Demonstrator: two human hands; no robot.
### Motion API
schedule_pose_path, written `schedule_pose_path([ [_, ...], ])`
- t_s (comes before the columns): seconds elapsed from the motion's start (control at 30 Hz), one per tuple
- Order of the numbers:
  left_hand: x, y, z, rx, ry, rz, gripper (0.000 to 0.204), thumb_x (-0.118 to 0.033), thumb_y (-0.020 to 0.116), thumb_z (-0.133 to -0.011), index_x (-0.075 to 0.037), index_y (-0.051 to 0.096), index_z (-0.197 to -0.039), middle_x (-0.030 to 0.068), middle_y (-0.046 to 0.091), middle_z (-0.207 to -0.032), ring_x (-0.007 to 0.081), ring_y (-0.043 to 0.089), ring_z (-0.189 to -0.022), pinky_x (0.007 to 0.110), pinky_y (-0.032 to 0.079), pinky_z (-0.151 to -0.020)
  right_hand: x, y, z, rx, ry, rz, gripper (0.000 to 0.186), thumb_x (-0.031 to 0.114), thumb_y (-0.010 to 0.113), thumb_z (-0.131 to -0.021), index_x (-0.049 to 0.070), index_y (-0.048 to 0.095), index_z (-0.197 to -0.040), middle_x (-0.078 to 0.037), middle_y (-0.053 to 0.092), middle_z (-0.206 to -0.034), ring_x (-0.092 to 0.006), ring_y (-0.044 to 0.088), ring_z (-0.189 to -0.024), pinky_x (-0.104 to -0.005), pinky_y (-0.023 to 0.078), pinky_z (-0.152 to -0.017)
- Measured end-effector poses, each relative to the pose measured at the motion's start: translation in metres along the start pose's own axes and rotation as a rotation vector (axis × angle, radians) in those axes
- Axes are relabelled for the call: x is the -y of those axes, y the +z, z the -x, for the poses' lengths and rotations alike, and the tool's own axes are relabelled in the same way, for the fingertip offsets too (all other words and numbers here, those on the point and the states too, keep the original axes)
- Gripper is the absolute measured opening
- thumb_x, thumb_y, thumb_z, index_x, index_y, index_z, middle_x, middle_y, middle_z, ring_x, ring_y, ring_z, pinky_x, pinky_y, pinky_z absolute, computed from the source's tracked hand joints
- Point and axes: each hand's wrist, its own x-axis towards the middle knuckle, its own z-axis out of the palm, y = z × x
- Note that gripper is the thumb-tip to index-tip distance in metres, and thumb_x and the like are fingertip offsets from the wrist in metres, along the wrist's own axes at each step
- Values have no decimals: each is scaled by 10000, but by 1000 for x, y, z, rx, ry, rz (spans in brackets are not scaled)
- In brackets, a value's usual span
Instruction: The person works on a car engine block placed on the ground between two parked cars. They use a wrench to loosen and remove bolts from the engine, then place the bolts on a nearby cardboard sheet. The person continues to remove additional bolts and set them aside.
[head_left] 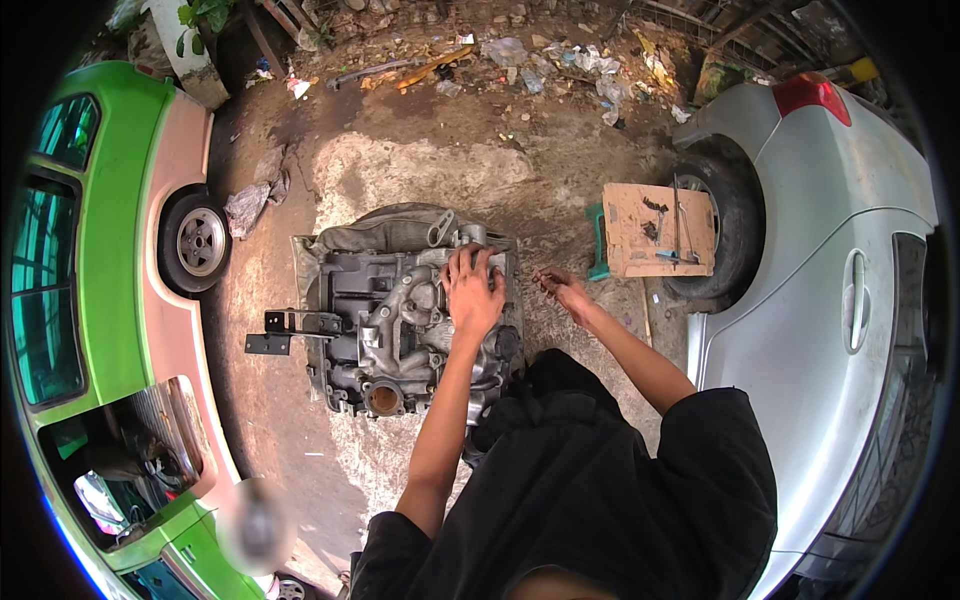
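Note:
A grey metal car engine [350, 285] lies on the ground in front of me, with a curved intake manifold [385, 330] on its upper side. My left hand [472, 290] rests on the engine's right part, palm down and fingers apart, hiding what is under it. Just right of the engine, my right hand [565, 292] is held in the air, its fingers pinched together around something small and dark. What that is, I cannot make out. A black bracket [290, 328] sticks out from the engine's left side.
To the right, a wooden board [630, 225] on a green stool [597, 243] carries small dark parts and long thin tools. A silver car [820, 200] stands beyond it. On the left is a green and pink vehicle [130, 130]. Litter [595, 65] lies along the far edge.

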Motion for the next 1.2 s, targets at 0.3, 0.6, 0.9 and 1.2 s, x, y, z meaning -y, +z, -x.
schedule_pose_path([
  [0.3, 0, 0, 1, -11, 7, 13, 385, -183, 626, -865, -110, 631, -1243, 120, 557, -1316, 346, 452, -1329, 532, 312, -1126, 52, -18, -24, -2, -248, 963, 158, 160, 658, -980, 176, 749, -1108, -70, 676, -1287, -327, 529, -1320, -652, 300, -1160],
  [0.6, 0, 1, 0, -11, -5, 18, 389, -178, 628, -861, -100, 633, -1242, 123, 555, -1318, 348, 450, -1333, 529, 312, -1128, 59, -18, -53, 132, -428, 989, 246, 44, 655, -924, 183, 756, -1100, -49, 665, -1242, -315, 511, -1325, -546, 310, -1210],
  [0.9, -3, -1, -1, -15, -13, -5, 375, -194, 617, -876, -95, 639, -1237, 125, 561, -1300, 347, 461, -1316, 516, 322, -1122, 89, -11, -46, 205, -649, 1189, 246, 62, 740, -802, 189, 781, -1010, -22, 649, -1157, -274, 524, -1259, -498, 330, -1218],
  [1.2, -3, -1, -1, -18, -15, 7, 372, -187, 611, -876, -94, 644, -1235, 124, 569, -1286, 342, 470, -1311, 518, 325, -1113, 111, -6, -56, 331, -797, 1353, 284, 23, 723, -806, 141, 760, -1061, -71, 645, -1261, -291, 513, -1316, -487, 324, -1217],
])
